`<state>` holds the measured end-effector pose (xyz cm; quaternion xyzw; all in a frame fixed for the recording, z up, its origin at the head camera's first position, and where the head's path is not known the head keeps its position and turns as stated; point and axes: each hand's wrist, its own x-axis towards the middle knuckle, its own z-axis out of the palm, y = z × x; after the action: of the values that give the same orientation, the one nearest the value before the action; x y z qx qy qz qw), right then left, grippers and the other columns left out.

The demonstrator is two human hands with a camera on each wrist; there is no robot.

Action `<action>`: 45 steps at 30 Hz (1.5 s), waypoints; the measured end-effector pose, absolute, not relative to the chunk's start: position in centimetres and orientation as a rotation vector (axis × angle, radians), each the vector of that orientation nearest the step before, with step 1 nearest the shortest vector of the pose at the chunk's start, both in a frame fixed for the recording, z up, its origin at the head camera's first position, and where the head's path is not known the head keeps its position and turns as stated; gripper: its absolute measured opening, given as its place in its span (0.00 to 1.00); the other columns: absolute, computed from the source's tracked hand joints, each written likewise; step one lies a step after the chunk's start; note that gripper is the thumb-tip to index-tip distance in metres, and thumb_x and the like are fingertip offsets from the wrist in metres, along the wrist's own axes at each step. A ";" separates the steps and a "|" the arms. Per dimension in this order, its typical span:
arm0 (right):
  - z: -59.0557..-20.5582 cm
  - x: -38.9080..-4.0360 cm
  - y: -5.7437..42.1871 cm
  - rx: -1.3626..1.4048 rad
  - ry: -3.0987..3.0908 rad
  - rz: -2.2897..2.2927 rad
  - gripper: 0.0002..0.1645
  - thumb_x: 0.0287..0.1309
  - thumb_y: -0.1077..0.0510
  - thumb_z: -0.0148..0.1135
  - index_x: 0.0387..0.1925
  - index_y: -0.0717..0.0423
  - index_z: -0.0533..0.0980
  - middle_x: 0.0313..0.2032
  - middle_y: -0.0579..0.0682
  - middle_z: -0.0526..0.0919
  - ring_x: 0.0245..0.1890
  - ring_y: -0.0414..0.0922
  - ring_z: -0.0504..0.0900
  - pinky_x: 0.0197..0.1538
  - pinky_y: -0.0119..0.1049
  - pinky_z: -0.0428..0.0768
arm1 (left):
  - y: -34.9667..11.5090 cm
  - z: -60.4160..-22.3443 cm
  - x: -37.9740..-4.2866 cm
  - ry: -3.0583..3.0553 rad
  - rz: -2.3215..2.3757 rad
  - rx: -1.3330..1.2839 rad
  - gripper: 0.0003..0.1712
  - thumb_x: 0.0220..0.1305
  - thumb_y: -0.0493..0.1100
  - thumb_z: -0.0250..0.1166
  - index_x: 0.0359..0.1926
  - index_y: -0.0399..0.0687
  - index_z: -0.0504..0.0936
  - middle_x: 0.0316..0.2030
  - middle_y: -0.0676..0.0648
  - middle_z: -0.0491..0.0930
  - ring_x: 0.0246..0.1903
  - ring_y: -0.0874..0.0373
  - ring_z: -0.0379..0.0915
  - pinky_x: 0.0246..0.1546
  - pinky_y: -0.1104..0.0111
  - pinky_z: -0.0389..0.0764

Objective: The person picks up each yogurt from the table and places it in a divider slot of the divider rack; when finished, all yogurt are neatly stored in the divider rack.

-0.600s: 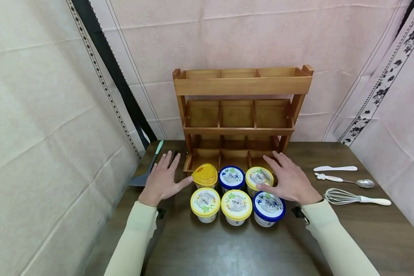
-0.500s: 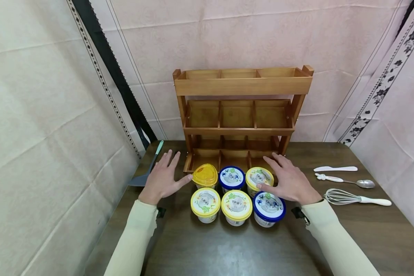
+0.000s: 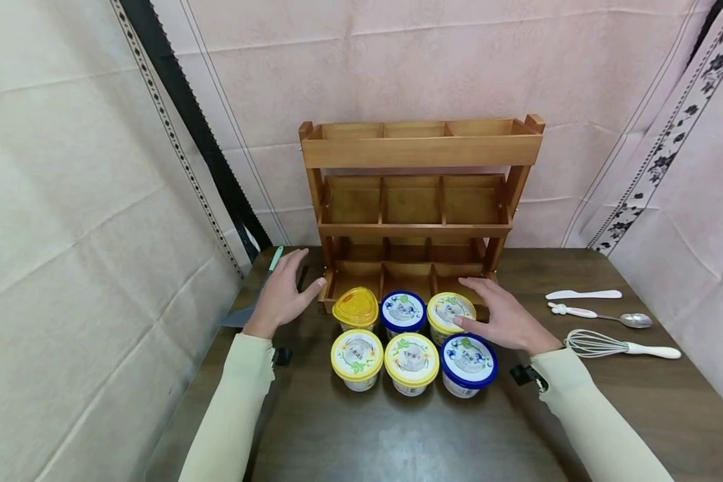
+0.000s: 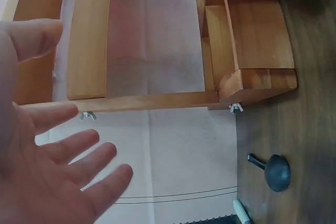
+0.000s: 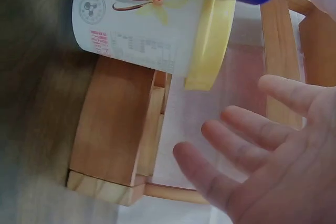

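Several lidded tubs stand in two rows on the table. At the back are one with an amber-yellow lid (image 3: 355,308), one with a blue lid (image 3: 403,311) and one with a yellow lid (image 3: 446,309). Two yellow-lidded tubs (image 3: 357,358) and a blue-lidded tub (image 3: 468,361) make up the front row. My left hand (image 3: 282,298) hovers left of the amber-lidded tub, palm inward, holding nothing. My right hand (image 3: 509,321) is beside the right-hand tubs, its thumb overlapping the back yellow lid; touch cannot be told. Its fingers (image 5: 247,129) are extended and hold nothing.
A three-tier wooden rack (image 3: 422,152) with compartments stands behind the tubs. A blue-grey turner (image 3: 239,317) lies at left, partly behind the left hand, near a small dark round-headed utensil (image 4: 277,172). At right lie a white knife (image 3: 584,294), spoon (image 3: 635,320) and whisk (image 3: 596,343).
My left hand has turned palm inward, its spread fingers drawing together and its thumb moving up and away from the amber lid. The right hand's fingers have also drawn together. The tubs stay put.
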<state>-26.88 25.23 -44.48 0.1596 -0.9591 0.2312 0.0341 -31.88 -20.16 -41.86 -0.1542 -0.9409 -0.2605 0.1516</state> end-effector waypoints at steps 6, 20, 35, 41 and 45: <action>-44.7 -27.1 25.8 0.490 -2.911 0.945 0.51 0.52 0.30 0.68 0.73 0.38 0.60 0.71 0.54 0.65 0.67 0.60 0.68 0.58 0.66 0.74 | -20.3 -41.3 -33.7 -2.603 -0.847 -0.458 0.42 0.67 0.68 0.56 0.74 0.56 0.60 0.71 0.42 0.62 0.67 0.43 0.63 0.64 0.43 0.68; -46.5 -26.8 26.8 0.498 -2.835 1.319 0.45 0.57 0.39 0.69 0.71 0.40 0.62 0.69 0.53 0.69 0.63 0.55 0.73 0.59 0.57 0.78 | -20.1 -39.4 -38.0 -2.398 -1.184 -0.427 0.31 0.71 0.56 0.59 0.69 0.53 0.67 0.63 0.43 0.71 0.63 0.47 0.69 0.60 0.53 0.77; -47.4 -27.7 26.1 0.477 -2.833 1.473 0.46 0.54 0.39 0.71 0.71 0.40 0.63 0.63 0.49 0.74 0.60 0.53 0.74 0.59 0.55 0.77 | -19.2 -36.9 -43.7 -2.323 -1.435 -0.356 0.25 0.72 0.49 0.59 0.67 0.52 0.70 0.63 0.47 0.75 0.62 0.52 0.72 0.64 0.56 0.73; -47.9 -28.2 25.9 0.475 -2.868 1.502 0.48 0.54 0.38 0.71 0.72 0.43 0.61 0.63 0.52 0.74 0.60 0.54 0.74 0.60 0.57 0.76 | -18.7 -37.0 -45.2 -2.308 -1.519 -0.332 0.25 0.72 0.50 0.59 0.66 0.52 0.71 0.61 0.45 0.76 0.60 0.51 0.73 0.62 0.57 0.75; -48.0 -28.3 26.0 0.502 -2.889 1.477 0.50 0.53 0.38 0.71 0.73 0.45 0.60 0.65 0.55 0.72 0.61 0.55 0.73 0.63 0.61 0.72 | -18.3 -37.2 -45.7 -2.293 -1.549 -0.302 0.24 0.71 0.51 0.60 0.65 0.53 0.72 0.59 0.46 0.76 0.58 0.52 0.74 0.60 0.57 0.77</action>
<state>-28.32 25.96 -47.98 0.1525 -0.8777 0.4487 -0.0709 -45.68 -18.30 -37.16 -0.1067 -0.8105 -0.5476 0.1782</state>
